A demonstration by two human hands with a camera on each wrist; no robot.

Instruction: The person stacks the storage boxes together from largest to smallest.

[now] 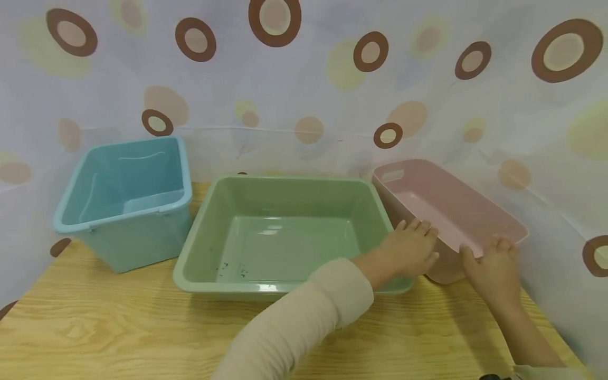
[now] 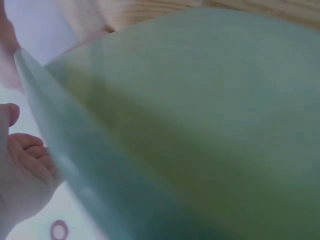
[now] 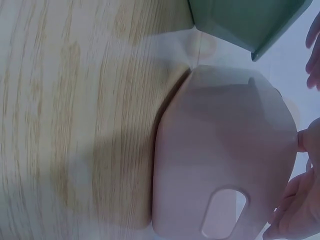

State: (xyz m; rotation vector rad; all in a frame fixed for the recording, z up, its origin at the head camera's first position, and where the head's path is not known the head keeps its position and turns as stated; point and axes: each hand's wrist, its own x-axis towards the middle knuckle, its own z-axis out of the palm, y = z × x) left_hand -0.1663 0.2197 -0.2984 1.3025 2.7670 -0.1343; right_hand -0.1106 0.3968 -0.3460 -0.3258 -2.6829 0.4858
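Observation:
A pink basket [image 1: 451, 211] with a handle slot in its far end stands at the right. My left hand [image 1: 410, 248] hovers around the near right rim of the green basin [image 1: 285, 287], beside the basket's left wall, fingers extended and holding nothing. In the left wrist view that hand [image 2: 27, 175] shows past the basin's edge, its thumb apart from the fingers. My right hand [image 1: 496, 269] is at the basket's near rim, thumb and fingers spread. The right wrist view shows its thumb [image 3: 302, 141] touching the rim, without a clear grip.
A deep blue tub [image 1: 138, 237] stands at the left, close to the green basin. All three containers stand on a wooden table [image 1: 119, 316]. A white patterned cloth [image 1: 304, 95] rises behind them and along the sides. Small dark marks lie on the basin's floor.

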